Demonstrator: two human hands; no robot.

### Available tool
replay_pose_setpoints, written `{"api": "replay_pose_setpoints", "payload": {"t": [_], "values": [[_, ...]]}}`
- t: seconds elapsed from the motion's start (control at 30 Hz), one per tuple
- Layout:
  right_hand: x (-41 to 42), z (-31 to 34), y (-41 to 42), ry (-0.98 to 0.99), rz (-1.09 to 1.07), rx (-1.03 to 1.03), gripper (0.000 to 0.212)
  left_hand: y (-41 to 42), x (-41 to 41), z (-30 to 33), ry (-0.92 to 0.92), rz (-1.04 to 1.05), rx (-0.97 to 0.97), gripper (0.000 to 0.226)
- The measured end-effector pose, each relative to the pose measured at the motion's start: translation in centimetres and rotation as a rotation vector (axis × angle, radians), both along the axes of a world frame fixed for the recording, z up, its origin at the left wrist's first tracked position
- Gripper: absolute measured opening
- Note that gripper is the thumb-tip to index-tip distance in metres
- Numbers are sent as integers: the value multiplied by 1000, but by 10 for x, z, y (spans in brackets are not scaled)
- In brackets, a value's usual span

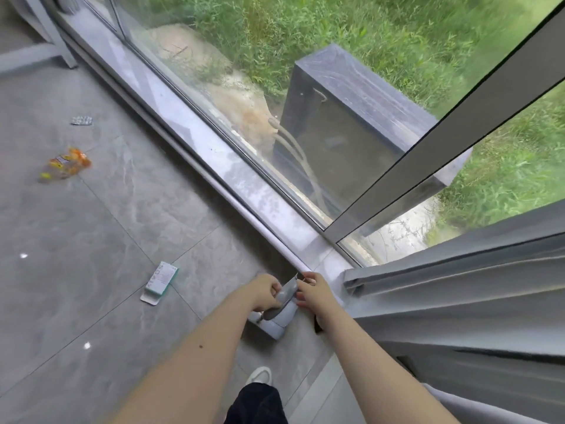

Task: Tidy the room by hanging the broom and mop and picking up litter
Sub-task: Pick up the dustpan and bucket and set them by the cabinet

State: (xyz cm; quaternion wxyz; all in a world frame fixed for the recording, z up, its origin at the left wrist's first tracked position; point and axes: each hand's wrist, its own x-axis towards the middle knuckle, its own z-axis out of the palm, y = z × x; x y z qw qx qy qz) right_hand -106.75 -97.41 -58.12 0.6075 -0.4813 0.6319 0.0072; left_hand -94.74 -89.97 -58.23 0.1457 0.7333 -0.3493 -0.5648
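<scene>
A long white pole (214,188) lies on the floor along the foot of the window sill; I cannot tell whether it belongs to the mop or the broom. Its near end meets a grey head piece (276,324) just in front of me. My left hand (266,292) is closed around the grey part from the left. My right hand (315,290) pinches its upper end from the right. Litter lies on the grey tiles: an orange snack wrapper (65,164), a silver blister pack (82,120) and a teal-and-white box (161,282).
A big floor-level window (275,87) runs diagonally, with a grey sill (195,130) in front of it. Grey pleated curtains (458,289) hang at the right, close to my right arm. Two small white scraps (87,345) lie on the tiles. My white shoe (260,374) stands below the hands.
</scene>
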Motion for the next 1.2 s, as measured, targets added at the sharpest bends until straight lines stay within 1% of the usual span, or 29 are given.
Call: {"api": "replay_pose_setpoints", "payload": {"t": [0.1,0.23,0.3,0.4,0.5,0.63,0.67,0.77,0.87,0.93,0.97,1.0,1.03,1.1,1.13,1.17,1.2], "values": [[35,5,18,12,-15,-22,38,24,33,9,46,95,-49,34],[85,17,43,41,74,-2,31,61,75,19,67,165,-84,39],[108,25,49,53,122,19,21,73,93,26,80,188,-98,38],[162,44,77,60,221,46,27,111,138,43,78,265,-155,34],[215,65,99,34,301,57,35,142,182,61,93,356,-215,36],[277,88,127,4,403,127,37,183,234,80,66,463,-273,37],[294,93,136,0,429,143,35,193,247,82,64,502,-284,38],[335,103,155,-22,465,136,20,214,276,88,67,595,-309,36],[383,110,177,-47,478,71,14,236,307,91,40,715,-320,30],[411,114,186,-63,512,20,16,247,327,92,33,786,-306,16],[426,114,189,-62,532,-3,20,253,337,94,19,826,-302,13],[442,114,193,-59,549,-22,23,258,349,94,-9,867,-290,16],[455,113,195,-61,561,-35,21,264,360,94,-33,899,-277,20],[479,111,198,-80,540,-34,8,274,381,94,-79,958,-221,20],[492,109,200,-91,530,-32,5,280,392,93,-92,995,-196,19],[502,108,201,-104,542,-36,7,286,401,93,-100,1032,-169,17],[521,106,203,-111,578,-43,6,292,417,94,-116,1069,-145,14]]}}
